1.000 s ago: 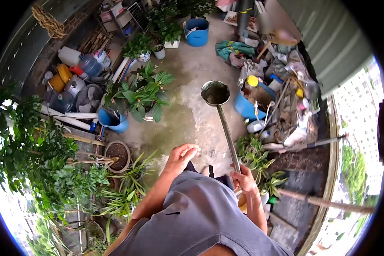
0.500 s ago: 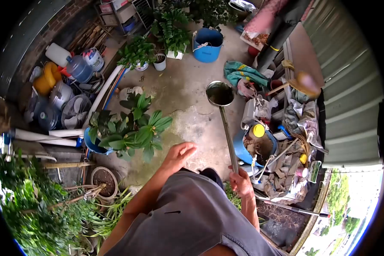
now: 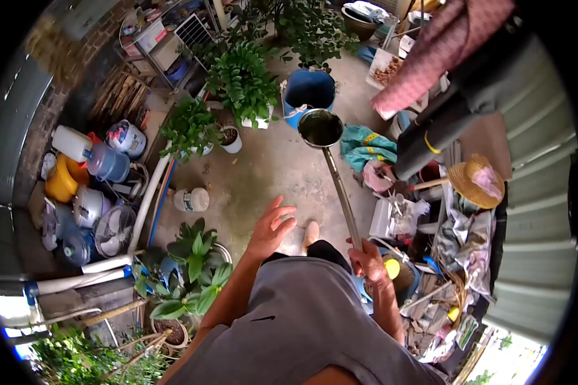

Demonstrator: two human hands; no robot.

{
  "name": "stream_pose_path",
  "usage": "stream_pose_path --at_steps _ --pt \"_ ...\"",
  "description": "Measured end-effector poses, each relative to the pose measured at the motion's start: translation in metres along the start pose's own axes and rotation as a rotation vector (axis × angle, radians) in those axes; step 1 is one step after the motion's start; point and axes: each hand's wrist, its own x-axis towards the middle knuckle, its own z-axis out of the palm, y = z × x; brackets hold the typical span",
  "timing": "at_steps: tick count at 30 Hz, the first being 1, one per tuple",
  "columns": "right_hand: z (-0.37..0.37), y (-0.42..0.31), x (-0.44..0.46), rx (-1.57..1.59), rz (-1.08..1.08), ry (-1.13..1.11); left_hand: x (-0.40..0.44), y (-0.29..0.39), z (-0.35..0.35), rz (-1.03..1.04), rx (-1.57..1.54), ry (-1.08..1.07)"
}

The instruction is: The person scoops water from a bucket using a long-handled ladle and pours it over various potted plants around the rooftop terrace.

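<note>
A long-handled metal ladle (image 3: 340,192) extends forward from my right hand (image 3: 368,262), whose fingers are wrapped round the lower handle. Its round bowl holds dark liquid and overlaps the near rim of a blue bucket (image 3: 309,90) in the view; whether they touch I cannot tell. My left hand (image 3: 271,230) hangs in the air left of the handle, fingers apart and holding nothing. The inside of the bucket looks dark.
Potted plants (image 3: 243,80) line the left side, with a white jar (image 3: 191,199) on the floor. Bottles and a fan (image 3: 114,230) lie far left. At right are a green sack (image 3: 366,146), a straw hat (image 3: 475,181), a hanging pink cloth (image 3: 440,51) and a debris-filled bucket (image 3: 408,282).
The view has moved forward, bringing the blue bucket nearer the ladle's bowl. My left hand's fingers have spread. My right hand still grips the handle.
</note>
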Motion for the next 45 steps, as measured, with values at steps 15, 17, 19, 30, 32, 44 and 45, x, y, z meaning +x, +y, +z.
stream_pose_path --at_steps 15,17,19,30,32,44,45 --pt "-0.030 -0.297 0.432 0.091 -0.093 -0.065 0.382 0.091 -0.095 -0.062 0.087 0.155" --pt "-0.021 -0.325 0.489 0.100 -0.068 -0.034 0.436 0.095 -0.122 -0.077 0.076 0.141" --pt "-0.009 -0.357 0.537 0.137 -0.069 0.007 0.485 0.114 -0.145 -0.111 0.072 0.127" --pt "-0.053 -0.480 0.811 0.101 -0.061 0.101 0.674 0.176 -0.209 -0.143 -0.014 0.208" --pt "-0.064 -0.488 0.848 0.127 -0.041 0.103 0.692 0.170 -0.209 -0.170 -0.010 0.264" --pt "-0.114 -0.553 1.002 0.045 0.064 0.137 0.806 0.194 -0.188 -0.268 -0.049 0.410" --pt "-0.116 -0.558 1.011 0.048 0.069 0.132 0.812 0.195 -0.189 -0.273 -0.047 0.401"
